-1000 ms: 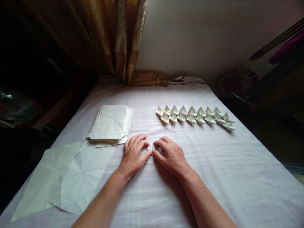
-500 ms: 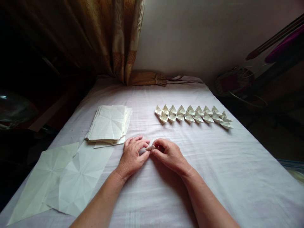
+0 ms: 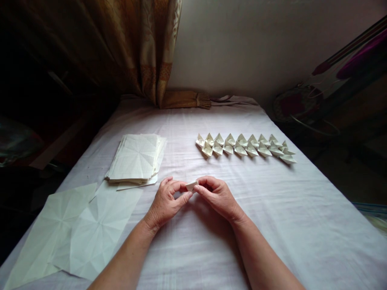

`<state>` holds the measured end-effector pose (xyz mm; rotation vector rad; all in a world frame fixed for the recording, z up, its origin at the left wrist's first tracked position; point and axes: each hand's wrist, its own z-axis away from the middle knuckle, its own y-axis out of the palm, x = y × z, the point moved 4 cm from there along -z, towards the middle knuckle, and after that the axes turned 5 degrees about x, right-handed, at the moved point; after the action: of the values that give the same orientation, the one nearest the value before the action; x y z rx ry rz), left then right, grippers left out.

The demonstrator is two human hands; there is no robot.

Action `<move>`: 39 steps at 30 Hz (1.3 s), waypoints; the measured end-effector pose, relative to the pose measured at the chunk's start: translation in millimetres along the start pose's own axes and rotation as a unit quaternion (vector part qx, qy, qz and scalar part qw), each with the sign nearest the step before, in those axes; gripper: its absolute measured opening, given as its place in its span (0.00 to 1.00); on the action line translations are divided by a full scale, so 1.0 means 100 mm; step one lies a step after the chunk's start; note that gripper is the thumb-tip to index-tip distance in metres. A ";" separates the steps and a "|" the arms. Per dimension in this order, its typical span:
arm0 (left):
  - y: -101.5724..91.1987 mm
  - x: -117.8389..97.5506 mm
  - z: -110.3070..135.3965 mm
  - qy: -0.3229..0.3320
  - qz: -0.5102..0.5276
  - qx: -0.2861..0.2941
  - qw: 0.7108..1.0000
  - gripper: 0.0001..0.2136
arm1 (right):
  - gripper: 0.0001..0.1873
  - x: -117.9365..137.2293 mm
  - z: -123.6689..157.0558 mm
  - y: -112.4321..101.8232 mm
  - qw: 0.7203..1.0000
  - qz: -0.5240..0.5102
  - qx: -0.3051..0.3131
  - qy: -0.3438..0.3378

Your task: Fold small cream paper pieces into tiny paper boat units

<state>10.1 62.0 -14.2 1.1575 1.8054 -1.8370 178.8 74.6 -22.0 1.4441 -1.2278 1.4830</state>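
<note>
A small folded piece of white paper (image 3: 191, 185) is pinched between my two hands, just above the cloth. My left hand (image 3: 169, 199) grips its left end between thumb and fingers. At its right end, the thumb and fingertips of my right hand (image 3: 218, 197) close on the paper. Most of the paper's right part is hidden by those fingers. Beyond my right hand stand several small folded paper boats (image 3: 242, 145) in two close rows. A stack of creased paper sheets (image 3: 136, 157) lies to the far left of my left hand.
Loose creased sheets (image 3: 99, 225) overlap at the front left. A pale bedsheet (image 3: 287, 225) covers the surface under everything. At the back, a gold patterned curtain (image 3: 148, 60) hangs down against a brown fringed cloth (image 3: 184, 100). Dark clutter stands off both sides.
The folded paper has been lifted and tilted, so more of its flat face shows. My left fingers have drawn in around its end. The view has shifted slightly.
</note>
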 end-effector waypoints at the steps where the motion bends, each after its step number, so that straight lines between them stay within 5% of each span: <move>1: 0.00 0.00 0.00 -0.001 0.002 0.005 1.000 0.05 | 0.10 0.00 0.00 0.00 1.000 -0.005 0.006 0.004; 10: 0.04 -0.02 0.00 -0.007 -0.008 0.031 0.999 0.05 | 0.09 0.05 0.01 -0.01 0.999 0.035 0.013 -0.034; 25: 0.06 -0.13 0.02 0.033 0.042 0.025 0.998 0.09 | 0.17 0.07 -0.01 -0.05 0.997 -0.015 0.069 0.010; 32: 0.04 -0.16 0.02 0.043 0.018 -0.006 0.999 0.11 | 0.15 0.08 -0.01 -0.03 0.997 0.048 0.056 0.001; 39: 0.05 -0.16 0.02 0.037 0.000 -0.007 0.999 0.11 | 0.10 0.05 -0.01 0.02 0.999 -0.022 0.029 0.021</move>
<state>23.3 54.5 -6.6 1.2364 1.8556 -1.8016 176.3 74.5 -17.3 1.4621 -1.1290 1.5234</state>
